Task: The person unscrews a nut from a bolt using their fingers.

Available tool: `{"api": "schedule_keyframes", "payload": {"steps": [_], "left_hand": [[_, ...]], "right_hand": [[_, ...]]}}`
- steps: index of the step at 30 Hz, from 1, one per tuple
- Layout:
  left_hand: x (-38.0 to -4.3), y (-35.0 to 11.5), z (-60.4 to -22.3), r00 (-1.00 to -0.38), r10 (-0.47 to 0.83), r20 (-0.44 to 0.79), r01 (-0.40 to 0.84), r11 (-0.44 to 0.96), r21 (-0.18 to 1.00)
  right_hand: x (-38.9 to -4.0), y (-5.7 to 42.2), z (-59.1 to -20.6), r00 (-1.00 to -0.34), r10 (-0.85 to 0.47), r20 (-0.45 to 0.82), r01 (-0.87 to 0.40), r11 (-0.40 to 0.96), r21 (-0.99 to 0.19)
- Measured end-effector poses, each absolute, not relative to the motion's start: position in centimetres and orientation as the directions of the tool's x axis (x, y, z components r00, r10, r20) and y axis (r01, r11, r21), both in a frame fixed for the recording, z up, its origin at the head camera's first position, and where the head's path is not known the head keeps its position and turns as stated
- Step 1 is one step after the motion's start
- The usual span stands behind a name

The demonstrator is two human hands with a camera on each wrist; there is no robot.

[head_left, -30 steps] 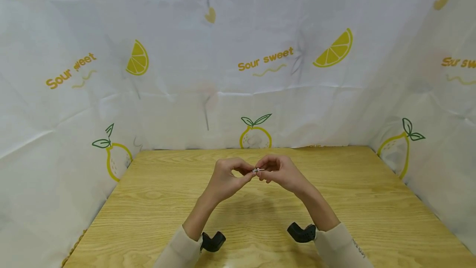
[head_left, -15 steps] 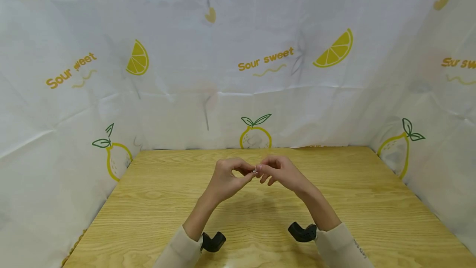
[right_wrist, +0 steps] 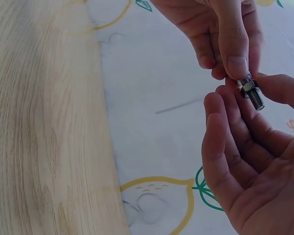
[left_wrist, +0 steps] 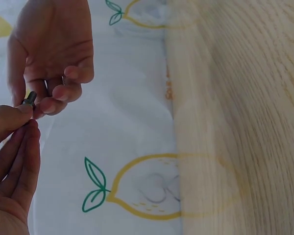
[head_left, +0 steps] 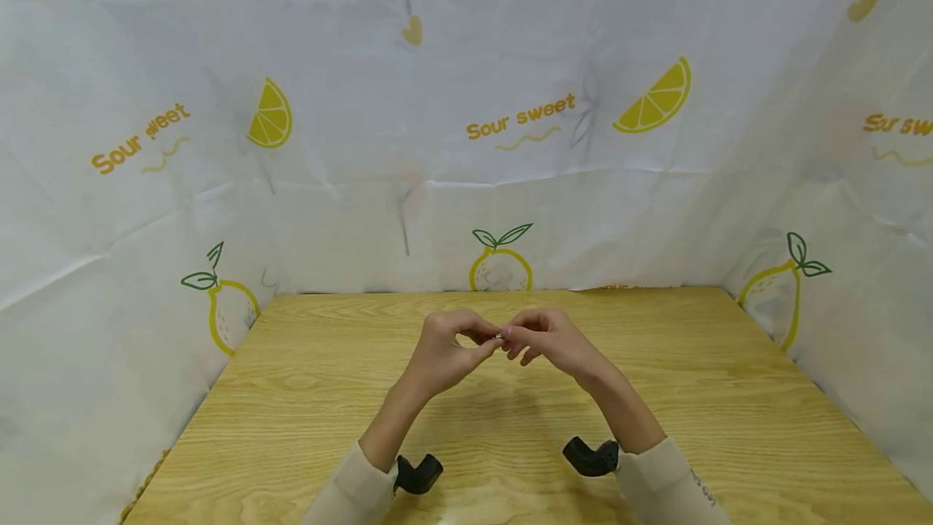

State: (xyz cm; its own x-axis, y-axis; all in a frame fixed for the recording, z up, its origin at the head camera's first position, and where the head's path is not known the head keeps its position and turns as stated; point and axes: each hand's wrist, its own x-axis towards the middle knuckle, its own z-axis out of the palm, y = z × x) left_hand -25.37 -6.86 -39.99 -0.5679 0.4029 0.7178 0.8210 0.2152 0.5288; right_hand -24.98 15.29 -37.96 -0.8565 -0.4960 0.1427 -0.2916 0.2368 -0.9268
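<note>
A small metal bolt [right_wrist: 257, 101] with a hex nut [right_wrist: 250, 88] on its threads is held between the two hands, above the table. My left hand [head_left: 448, 351] pinches one end of the bolt between thumb and fingers, hiding that end. My right hand [head_left: 550, 339] has its thumb and index finger at the nut, pinching it from both sides. Beyond the nut, the threaded tip points out free in the right wrist view. The right hand's other fingers [left_wrist: 63, 93] are loosely bent below, holding nothing.
The wooden table [head_left: 328, 428] lies under both hands. A white cloth [head_left: 350, 209] with lemon prints hangs at the back and on both sides. Black wrist devices [head_left: 419, 474] sit at the cuffs of the light sleeves [head_left: 353, 488].
The right thumb and fingers have shifted around the nut, covering the shaft that stuck out to the right a second ago. The left hand keeps its place and its pinch.
</note>
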Motion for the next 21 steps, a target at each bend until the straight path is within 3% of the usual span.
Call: {"api": "schedule_keyframes", "payload": {"steps": [21], "left_hand": [[-25.12, -6.94, -39.64, -0.596, 0.399, 0.697, 0.802, 0.244, 0.546]], "right_hand": [[-24.62, 15.17, -38.05, -0.865, -0.451, 0.218, -0.315, 0.152, -0.937]]}}
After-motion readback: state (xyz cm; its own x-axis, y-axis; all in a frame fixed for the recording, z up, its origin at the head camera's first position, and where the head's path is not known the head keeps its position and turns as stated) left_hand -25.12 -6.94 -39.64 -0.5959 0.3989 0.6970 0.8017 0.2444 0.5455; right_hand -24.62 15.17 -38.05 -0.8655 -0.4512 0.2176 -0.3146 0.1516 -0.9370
